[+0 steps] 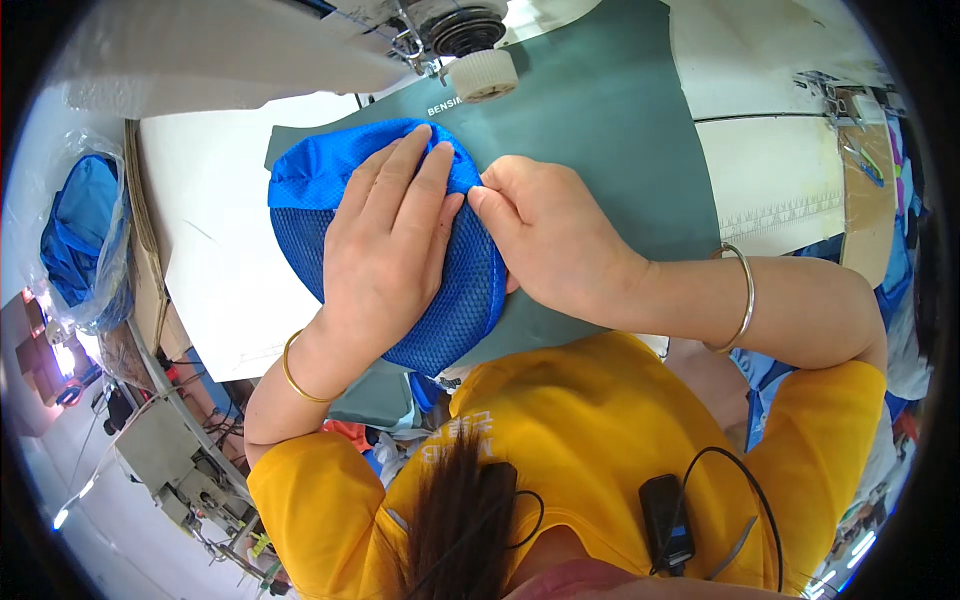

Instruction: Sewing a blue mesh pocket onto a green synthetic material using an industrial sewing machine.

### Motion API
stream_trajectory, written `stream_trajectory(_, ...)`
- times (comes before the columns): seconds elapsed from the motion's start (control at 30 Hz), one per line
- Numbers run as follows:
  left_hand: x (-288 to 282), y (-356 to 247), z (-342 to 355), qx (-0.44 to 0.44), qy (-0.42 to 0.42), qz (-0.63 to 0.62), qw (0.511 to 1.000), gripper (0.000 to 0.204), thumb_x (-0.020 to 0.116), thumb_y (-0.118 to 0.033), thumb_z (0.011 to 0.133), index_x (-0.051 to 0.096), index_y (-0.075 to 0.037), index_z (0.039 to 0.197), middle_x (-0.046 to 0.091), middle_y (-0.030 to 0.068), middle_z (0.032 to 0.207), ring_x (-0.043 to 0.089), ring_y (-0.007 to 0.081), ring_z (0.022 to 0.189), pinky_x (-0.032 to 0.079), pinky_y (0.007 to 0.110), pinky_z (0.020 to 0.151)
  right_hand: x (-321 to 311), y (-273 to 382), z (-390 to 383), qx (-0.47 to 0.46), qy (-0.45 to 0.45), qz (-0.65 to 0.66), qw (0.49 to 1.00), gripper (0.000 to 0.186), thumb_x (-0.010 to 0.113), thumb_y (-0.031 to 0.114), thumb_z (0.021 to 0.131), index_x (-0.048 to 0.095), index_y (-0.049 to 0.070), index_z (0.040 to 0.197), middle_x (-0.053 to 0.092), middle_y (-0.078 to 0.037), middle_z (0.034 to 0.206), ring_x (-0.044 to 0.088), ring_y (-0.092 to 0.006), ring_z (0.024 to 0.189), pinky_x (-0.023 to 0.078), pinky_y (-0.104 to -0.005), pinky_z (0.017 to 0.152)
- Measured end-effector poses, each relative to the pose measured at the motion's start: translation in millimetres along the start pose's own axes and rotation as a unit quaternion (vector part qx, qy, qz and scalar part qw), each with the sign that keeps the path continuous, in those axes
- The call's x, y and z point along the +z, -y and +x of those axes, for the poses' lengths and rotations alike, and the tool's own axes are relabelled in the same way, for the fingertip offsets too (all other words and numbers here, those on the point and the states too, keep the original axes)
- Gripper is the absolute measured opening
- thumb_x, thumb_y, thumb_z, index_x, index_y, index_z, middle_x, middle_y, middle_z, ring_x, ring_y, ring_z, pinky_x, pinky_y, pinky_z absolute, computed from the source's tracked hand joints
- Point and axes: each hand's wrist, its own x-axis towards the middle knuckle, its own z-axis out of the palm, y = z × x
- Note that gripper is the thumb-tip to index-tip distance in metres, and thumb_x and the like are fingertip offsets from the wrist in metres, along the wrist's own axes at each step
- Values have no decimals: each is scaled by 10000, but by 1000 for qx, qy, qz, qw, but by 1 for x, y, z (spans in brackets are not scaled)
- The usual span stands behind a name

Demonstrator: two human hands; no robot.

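- Blue pouch (450,290) lies on the green mat (620,150), long axis slanting from upper left to lower right, rounded mesh end toward the body.
- Left hand (385,245) flattened over it; right hand (555,230) pinches its right edge.
- White table (215,260) around; machine (290,60) bounds the top, mat extends rightward.

A mustard-yellow T-shirt (610,420) with short sleeves (315,505) carries pale lettering (482,422) on its chest. A slim gold-toned bangle (289,375) rings the wrist behind the left hand (380,250), a silver-toned bangle (750,295) the forearm behind the right hand (560,230). Dark hair (445,530) hangs forward beside a black rectangular device (662,500) with a black cable (766,510).
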Motion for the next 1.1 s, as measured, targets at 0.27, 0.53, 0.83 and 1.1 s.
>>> stream_trajectory(0.27, -2, 6, 6, 45, 17, -6, 999, 335, 715, 0, 820, 672, 65, 1146, 669, 236, 1217, 679, 388, 1094, 577, 427, 926, -5, 2, 5, 4, 16, 33, 999, 312, 547, 178, 1005, 603, -22, 773, 646, -252, 760, 658, -428, 770, 520, -511, 710)
stream_trajectory(0.53, 4, 7, 4, 39, 8, -4, 999, 331, 691, 18, 825, 679, 55, 1154, 673, 233, 1230, 672, 383, 1144, 570, 432, 957, -10, 12, 8, 96, 96, 83, 987, 340, 495, 187, 1083, 578, -20, 826, 653, -98, 693, 678, -167, 568, 576, -280, 521)
stream_trajectory(0.83, 8, 9, 1, 30, -7, -7, 1000, 346, 694, 29, 820, 696, 26, 1166, 661, 222, 1271, 664, 378, 1168, 561, 433, 979, -10, 20, 10, 115, 90, 93, 985, 445, 454, 176, 1062, 634, -51, 724, 693, -186, 623, 722, -249, 555, 584, -360, 556)
stream_trajectory(1.1, 14, 9, 1, 6, -38, -9, 999, 308, 716, -11, 848, 700, 13, 1155, 696, 190, 1224, 690, 360, 1115, 571, 414, 939, -5, 12, -5, 50, 8, 121, 991, 372, 617, 214, 1003, 590, -53, 747, 689, -181, 627, 712, -232, 546, 557, -329, 514)
